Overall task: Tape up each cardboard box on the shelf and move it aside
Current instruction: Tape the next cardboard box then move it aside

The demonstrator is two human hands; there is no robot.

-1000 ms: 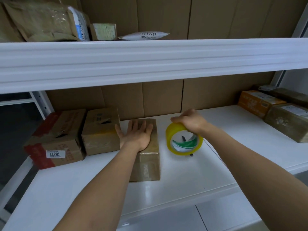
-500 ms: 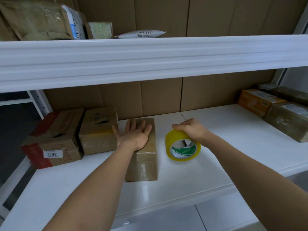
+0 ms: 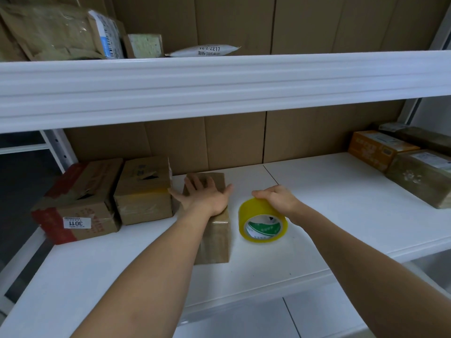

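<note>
Head view: the left hand (image 3: 206,195) lies flat, fingers spread, on a narrow tape-glossed cardboard box (image 3: 214,230) on the smooth white shelf (image 3: 317,215). The right hand (image 3: 277,198) curls over an upright yellow tape roll (image 3: 262,222), seemingly gripping it. 2 brown cartons (image 3: 144,191) sit left.

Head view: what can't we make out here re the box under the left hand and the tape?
- Narrow box: top seam hidden under the left hand, so taped or not is unclear.
- Tape roll: loose end hidden by the right hand gripping its top.
- Boxes at right: cut off by the frame edge; labels too small.
</note>
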